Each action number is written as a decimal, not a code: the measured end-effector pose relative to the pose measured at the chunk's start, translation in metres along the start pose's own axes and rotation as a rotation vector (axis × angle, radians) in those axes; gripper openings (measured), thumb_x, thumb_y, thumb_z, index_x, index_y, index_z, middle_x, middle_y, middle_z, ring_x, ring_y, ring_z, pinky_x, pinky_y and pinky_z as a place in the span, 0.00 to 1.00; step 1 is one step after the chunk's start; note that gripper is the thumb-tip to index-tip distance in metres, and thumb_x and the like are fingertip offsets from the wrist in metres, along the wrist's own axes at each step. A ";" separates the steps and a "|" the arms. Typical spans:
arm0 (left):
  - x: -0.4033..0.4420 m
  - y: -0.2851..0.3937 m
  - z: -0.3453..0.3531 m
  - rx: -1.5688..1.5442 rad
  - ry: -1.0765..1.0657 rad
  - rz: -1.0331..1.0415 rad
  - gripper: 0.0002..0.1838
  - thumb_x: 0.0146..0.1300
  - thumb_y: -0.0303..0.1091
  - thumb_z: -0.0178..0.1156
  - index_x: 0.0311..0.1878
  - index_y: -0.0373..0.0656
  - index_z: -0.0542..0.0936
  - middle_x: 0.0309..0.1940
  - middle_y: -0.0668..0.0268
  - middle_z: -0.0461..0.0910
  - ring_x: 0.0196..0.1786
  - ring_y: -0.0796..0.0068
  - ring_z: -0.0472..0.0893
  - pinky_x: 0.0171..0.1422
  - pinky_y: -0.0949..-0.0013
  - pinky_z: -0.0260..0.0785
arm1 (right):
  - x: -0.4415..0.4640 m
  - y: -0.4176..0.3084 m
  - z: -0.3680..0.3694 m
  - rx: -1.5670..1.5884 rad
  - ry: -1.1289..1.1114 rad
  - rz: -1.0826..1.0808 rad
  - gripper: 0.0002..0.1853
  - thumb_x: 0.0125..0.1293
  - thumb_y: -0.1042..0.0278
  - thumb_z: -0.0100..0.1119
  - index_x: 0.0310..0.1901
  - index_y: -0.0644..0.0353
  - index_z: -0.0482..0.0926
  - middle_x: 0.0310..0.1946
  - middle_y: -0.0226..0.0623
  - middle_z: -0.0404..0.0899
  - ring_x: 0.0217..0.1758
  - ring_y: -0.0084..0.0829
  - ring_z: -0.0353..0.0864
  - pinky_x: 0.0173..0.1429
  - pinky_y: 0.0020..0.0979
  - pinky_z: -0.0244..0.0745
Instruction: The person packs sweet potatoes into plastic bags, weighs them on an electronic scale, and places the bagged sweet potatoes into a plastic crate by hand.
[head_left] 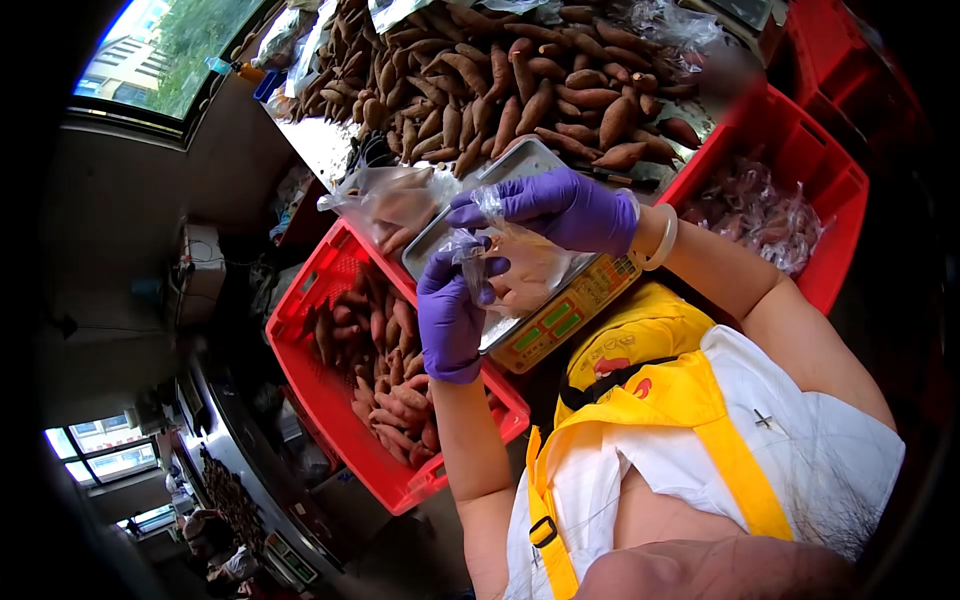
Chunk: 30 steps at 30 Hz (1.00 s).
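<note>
The left hand (450, 322) and right hand (560, 208) are gripping a bag (525, 275), likely slippery, limp and heavier below them, best held by its gathered top.

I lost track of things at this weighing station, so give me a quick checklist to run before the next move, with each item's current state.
1. Hands gloved: ok; left hand and right hand are both in purple.
2. Clear bag held by both hands: ok; each has fingers on its plastic.
3. Clear bag sealed: cannot tell; the fingers cover part of it.
4. Weight readable on the scale: cannot tell; its panel shows green, but the digits are too small.
5. Second bag clear of the scale: cannot tell; it overlaps the scale's left edge in this view.
6. Right-hand red crate uncovered: ok; plastic-wrapped bundles show inside.
</note>
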<state>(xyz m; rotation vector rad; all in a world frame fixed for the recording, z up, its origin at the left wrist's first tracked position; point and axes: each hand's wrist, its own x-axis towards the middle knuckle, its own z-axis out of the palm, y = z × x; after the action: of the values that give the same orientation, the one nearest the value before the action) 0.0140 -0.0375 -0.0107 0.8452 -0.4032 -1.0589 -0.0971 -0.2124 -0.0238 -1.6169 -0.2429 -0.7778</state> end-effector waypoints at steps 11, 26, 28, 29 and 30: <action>0.019 -0.002 0.009 0.278 0.002 0.036 0.18 0.56 0.20 0.65 0.51 0.36 0.78 0.44 0.69 0.80 0.45 0.81 0.78 0.53 0.75 0.70 | 0.020 0.004 0.012 -0.358 -0.125 -0.172 0.20 0.53 0.79 0.65 0.50 0.52 0.84 0.38 0.40 0.83 0.41 0.39 0.83 0.48 0.32 0.78; 0.026 -0.062 -0.125 1.507 0.487 0.228 0.06 0.50 0.27 0.64 0.33 0.39 0.83 0.29 0.61 0.83 0.36 0.67 0.82 0.47 0.67 0.73 | -0.077 0.055 -0.051 -0.712 -0.474 0.094 0.07 0.49 0.68 0.64 0.26 0.62 0.78 0.26 0.48 0.77 0.29 0.44 0.77 0.36 0.37 0.73; 0.015 -0.039 -0.077 0.653 0.410 0.011 0.03 0.51 0.21 0.63 0.30 0.35 0.83 0.24 0.66 0.82 0.31 0.78 0.80 0.46 0.75 0.71 | -0.073 0.068 -0.056 -0.687 -0.322 0.139 0.07 0.45 0.69 0.65 0.22 0.61 0.77 0.25 0.47 0.76 0.31 0.50 0.76 0.38 0.41 0.72; 0.008 -0.023 -0.044 0.496 0.325 -0.071 0.05 0.51 0.20 0.60 0.32 0.34 0.82 0.28 0.62 0.83 0.35 0.72 0.80 0.51 0.69 0.71 | -0.064 0.063 -0.050 -0.570 -0.289 0.311 0.07 0.45 0.69 0.64 0.20 0.60 0.76 0.24 0.46 0.76 0.30 0.48 0.75 0.39 0.40 0.71; 0.006 -0.024 -0.031 0.102 0.185 -0.103 0.05 0.53 0.22 0.58 0.33 0.36 0.82 0.29 0.63 0.82 0.36 0.70 0.79 0.51 0.66 0.68 | -0.057 0.060 -0.041 -0.624 -0.318 0.265 0.07 0.45 0.69 0.64 0.20 0.60 0.77 0.23 0.45 0.75 0.31 0.48 0.75 0.40 0.40 0.71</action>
<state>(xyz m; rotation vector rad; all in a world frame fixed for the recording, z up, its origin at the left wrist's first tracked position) 0.0231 -0.0354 -0.0497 1.0553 -0.2608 -1.0512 -0.1199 -0.2490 -0.1059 -2.3104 -0.0011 -0.4013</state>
